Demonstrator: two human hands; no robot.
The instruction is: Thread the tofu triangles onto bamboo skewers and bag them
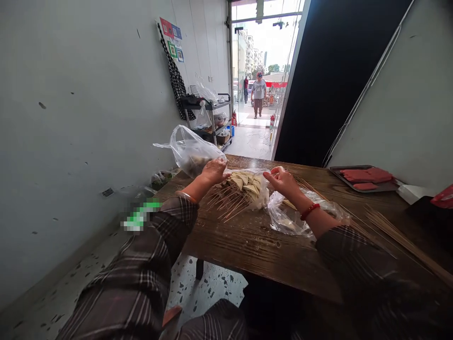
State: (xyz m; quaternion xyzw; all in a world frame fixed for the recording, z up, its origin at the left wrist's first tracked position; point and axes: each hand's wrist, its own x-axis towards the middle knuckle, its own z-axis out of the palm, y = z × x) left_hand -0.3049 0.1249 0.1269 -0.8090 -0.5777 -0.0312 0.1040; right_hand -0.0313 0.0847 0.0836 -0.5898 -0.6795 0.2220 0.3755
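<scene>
A pile of skewers [247, 183] with pale triangular pieces lies on the dark wooden table [244, 245], the thin sticks pointing toward me. Thin clear plastic bag film [262, 196] runs behind and along the right of the pile. My right hand [283, 182] pinches that film at the upper right. At the pile's upper left, my left hand [215, 171] is closed on the film, its fingertips partly hidden. Just behind the left hand stands another clear bag [191, 146] with brownish contents. Below my right wrist lies a crumpled clear bag [288, 219] with some pale pieces.
Loose bamboo sticks [399, 236] lie along the table's right side. A dark tray [348, 182] with pinkish-red slabs [368, 175] sits at the far right. Beyond the table are a shelf cart [212, 107] with bags and a glass doorway, where a person [258, 92] stands outside.
</scene>
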